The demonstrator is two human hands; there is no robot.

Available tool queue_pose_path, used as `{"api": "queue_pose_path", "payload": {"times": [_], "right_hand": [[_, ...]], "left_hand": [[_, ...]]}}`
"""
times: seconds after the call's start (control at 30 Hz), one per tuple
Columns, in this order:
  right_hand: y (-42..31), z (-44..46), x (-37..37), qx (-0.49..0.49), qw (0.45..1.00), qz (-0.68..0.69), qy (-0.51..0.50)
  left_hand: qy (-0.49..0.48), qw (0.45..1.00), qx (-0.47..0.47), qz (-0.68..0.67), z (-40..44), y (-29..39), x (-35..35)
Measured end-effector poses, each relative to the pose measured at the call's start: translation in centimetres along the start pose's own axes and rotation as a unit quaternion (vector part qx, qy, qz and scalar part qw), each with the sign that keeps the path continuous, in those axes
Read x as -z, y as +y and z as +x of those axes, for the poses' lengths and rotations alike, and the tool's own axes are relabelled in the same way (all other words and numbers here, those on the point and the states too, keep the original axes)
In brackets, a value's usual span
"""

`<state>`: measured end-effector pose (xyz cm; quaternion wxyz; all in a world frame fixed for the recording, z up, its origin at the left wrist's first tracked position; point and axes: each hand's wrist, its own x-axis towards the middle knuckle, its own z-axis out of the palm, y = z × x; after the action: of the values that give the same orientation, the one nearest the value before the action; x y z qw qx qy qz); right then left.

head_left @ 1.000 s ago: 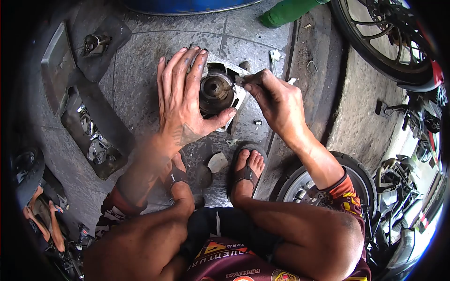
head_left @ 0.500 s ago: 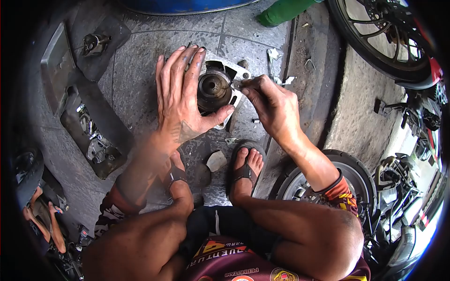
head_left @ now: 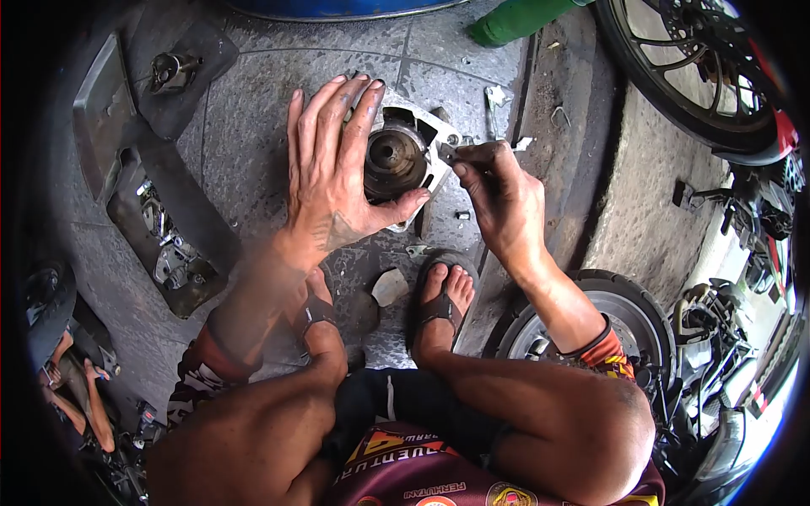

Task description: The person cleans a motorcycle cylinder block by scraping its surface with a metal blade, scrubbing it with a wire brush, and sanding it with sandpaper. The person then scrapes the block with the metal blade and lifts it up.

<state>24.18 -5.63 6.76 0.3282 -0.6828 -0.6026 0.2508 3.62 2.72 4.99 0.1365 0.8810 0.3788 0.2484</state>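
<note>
A metal motorcycle engine cylinder block [head_left: 440,131] sits on the floor in front of me, with a dark round bore and a pale flat flange. My left hand [head_left: 337,169] spans its left side, fingers stretched along the far edge and thumb across the near edge, steadying it. At the flange's right edge, my right hand [head_left: 499,190] pinches a small dark flat blade [head_left: 446,153] between thumb and fingers. The blade's tip touches the flange. Part of the block is hidden under my left hand.
A dark open tray [head_left: 173,299] of metal parts lies at left, below another small metal part [head_left: 174,73]. A green bottle [head_left: 506,24] and a blue drum [head_left: 337,8] stand at the far side. Motorcycle wheels [head_left: 629,316] are at right. Another person's arm [head_left: 99,405] shows at lower left.
The block and both hands have shifted slightly to the right in view. The blade in my right hand shows more clearly against the flange edge. The left hand keeps its hold.
</note>
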Motion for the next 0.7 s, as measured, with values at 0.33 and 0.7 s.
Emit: {"api": "queue_pose_path", "payload": {"times": [0.33, 0.7], "right_hand": [[0.5, 5.1, 1.4, 0.036, 0.997, -0.038, -0.065], [0.6, 5.3, 1.8, 0.086, 0.993, -0.07, -0.045]], "left_hand": [[0.004, 1.0, -0.009, -0.007, 0.2, -0.2, 0.0], [0.019, 1.0, -0.018, -0.005, 0.1, -0.2, -0.2]]}}
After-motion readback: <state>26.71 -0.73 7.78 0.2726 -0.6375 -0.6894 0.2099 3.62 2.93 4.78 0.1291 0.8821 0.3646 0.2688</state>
